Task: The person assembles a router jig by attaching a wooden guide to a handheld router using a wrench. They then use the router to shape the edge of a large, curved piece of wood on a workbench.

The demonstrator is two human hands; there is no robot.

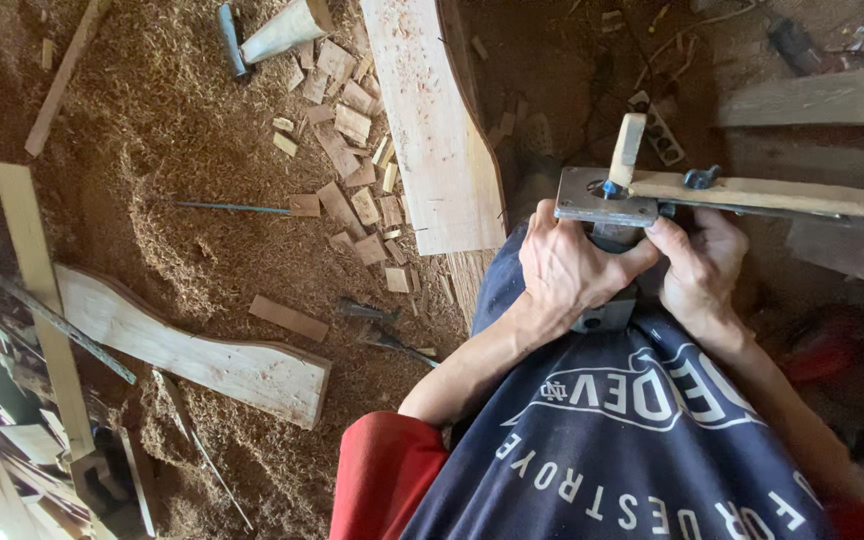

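Head view: both hands on a power tool under a metal plate.
Left hand and right hand clamped around tool; wood strip bolted on, small block upright, nothing visibly cut yet.

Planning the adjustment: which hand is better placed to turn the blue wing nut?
Probably the right hand: it lies just below the wing nut, while the left hand grips the metal plate.
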